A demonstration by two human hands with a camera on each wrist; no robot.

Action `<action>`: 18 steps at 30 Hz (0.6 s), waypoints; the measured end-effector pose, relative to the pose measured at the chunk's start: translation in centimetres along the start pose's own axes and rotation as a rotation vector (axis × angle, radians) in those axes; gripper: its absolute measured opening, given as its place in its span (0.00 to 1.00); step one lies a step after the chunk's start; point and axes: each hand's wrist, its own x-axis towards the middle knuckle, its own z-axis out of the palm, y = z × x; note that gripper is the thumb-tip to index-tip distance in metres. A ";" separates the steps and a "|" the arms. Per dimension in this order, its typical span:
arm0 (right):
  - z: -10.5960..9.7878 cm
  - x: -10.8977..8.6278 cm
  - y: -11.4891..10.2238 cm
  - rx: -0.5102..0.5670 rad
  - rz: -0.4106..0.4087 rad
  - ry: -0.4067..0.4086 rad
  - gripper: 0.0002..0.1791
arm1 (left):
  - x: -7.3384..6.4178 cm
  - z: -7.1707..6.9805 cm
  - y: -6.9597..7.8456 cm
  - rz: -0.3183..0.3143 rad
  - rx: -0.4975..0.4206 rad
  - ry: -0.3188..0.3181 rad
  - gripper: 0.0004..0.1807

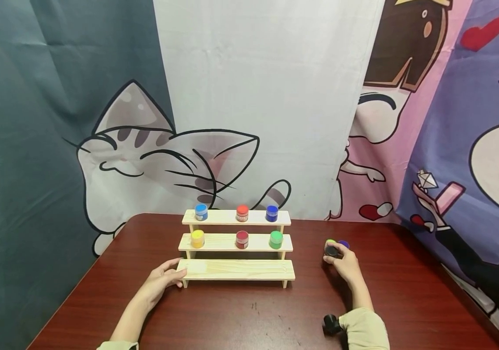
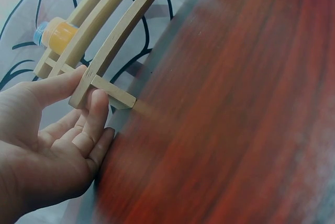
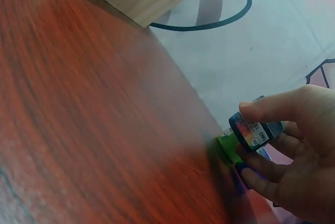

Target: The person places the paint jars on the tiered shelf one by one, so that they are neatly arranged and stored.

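Note:
A three-step wooden rack (image 1: pixel 236 270) stands on the table. My left hand (image 1: pixel 156 282) pinches the left end of its lowest step between thumb and fingers. On the top step sit a light blue paint jar (image 1: pixel 201 213), a red one (image 1: pixel 242 213) and a dark blue one (image 1: pixel 272 214); yellow (image 1: pixel 197 239), dark red (image 1: pixel 242 240) and green (image 1: pixel 276 240) jars occupy the middle step. Off to the right, my right hand (image 1: pixel 347 266) grips a black paint jar (image 3: pixel 251 132), tilted, its label showing. Beside those fingers are a bright green jar (image 3: pixel 228 146) and a blue-lidded jar (image 1: pixel 344 243), both partly hidden.
The reddish-brown table (image 1: pixel 249 321) reaches back to a printed cloth backdrop (image 1: pixel 271 97). A small black object (image 1: pixel 331 324) is at the right sleeve (image 1: pixel 365 328), near the wrist.

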 end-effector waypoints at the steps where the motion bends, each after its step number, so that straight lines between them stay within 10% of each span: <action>1: 0.0 0.0 0.0 -0.003 -0.001 0.008 0.27 | 0.0 0.0 0.0 -0.001 0.000 0.000 0.37; 18: -0.4 -0.2 -2.0 0.093 -0.010 0.035 0.27 | 0.0 0.1 -0.1 -0.003 -0.002 0.004 0.37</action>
